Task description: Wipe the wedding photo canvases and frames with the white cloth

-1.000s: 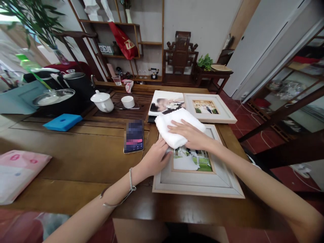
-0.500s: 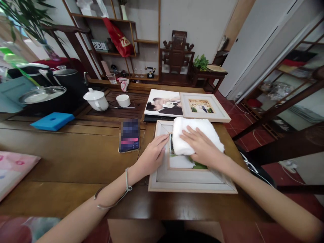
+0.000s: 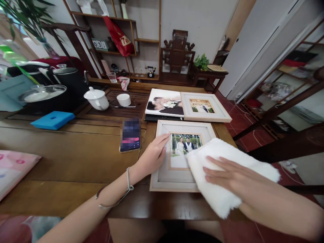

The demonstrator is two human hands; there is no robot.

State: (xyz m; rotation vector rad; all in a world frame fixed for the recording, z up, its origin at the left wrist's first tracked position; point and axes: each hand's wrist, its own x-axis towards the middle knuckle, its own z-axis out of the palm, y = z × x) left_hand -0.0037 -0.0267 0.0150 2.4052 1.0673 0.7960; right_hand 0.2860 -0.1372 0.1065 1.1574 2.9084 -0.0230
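Observation:
A white picture frame (image 3: 165, 177) with a wedding photo lies flat near the front edge of the wooden table (image 3: 76, 158). My left hand (image 3: 153, 156) rests flat on the frame's left border, fingers stretched out. My right hand (image 3: 227, 172) lies flat on a folded white towel (image 3: 220, 199), fingers extended. The towel covers the frame's lower right corner and hangs past the table's front edge.
Behind the frame lie a second white frame (image 3: 205, 107) and an unframed photo print (image 3: 164, 103). A phone (image 3: 130, 135) lies to the left. Further left are a white teapot (image 3: 97, 99), a cup (image 3: 124, 100), a blue sponge (image 3: 52, 119), pots and a pink packet (image 3: 12, 168).
My right hand has slid the towel from the frame's upper part down to its lower right corner, uncovering the photo. My left hand stayed on the left border.

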